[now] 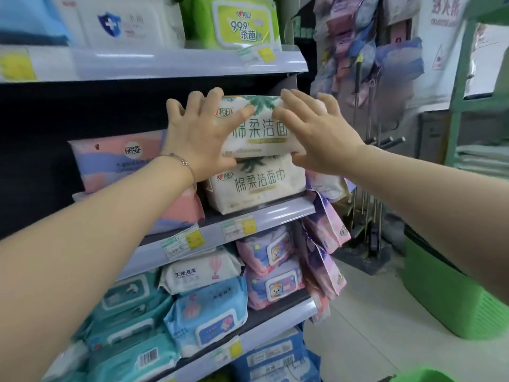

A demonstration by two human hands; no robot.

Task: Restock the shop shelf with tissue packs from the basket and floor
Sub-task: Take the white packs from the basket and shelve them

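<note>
A white tissue pack (259, 130) with green lettering and a palm-leaf print lies label-out, stacked on a matching pack (259, 186). Both sit at the right end of the middle shelf (275, 216). The green basket (451, 296) stands on the floor (371, 340) right of that shelf.

glossy plastic-wrapped tissue pack (261, 130)

Even, cool indoor light fills the aisle, bright enough to read the print on the white tissue pack with green palm leaves (261, 130). The recess beneath the pale plastic shelf lip (190, 62) sinks into black shadow. Soft glare streaks that lip and the glossy lime-green wet-wipe pack (242, 23) above. The wide lens bows the shelf edges, and the corners smear: the white printed wall poster (440, 15) and the green plastic basket (446, 293) are blurred.
</note>
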